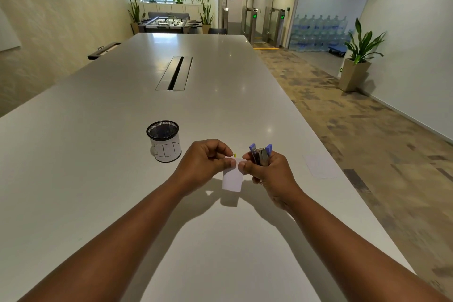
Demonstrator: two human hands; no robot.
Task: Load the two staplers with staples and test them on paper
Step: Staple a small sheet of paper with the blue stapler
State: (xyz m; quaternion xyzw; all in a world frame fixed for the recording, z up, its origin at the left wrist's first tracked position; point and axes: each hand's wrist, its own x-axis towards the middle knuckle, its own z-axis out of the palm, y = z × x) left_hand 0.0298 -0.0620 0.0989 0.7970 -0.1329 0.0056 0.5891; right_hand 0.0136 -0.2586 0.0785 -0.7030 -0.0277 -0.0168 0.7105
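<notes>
Item: stapler (261, 154), upright in my right hand's (269, 174) curled grip, just right of the paper slip (232, 176) pinched by my left hand (203, 164), above the table's (122, 179) near edge.

left hand (204, 163): raised, fingertips pinching | right hand (268, 171): raised, fingers curled in a grip | forearms converging
</notes>
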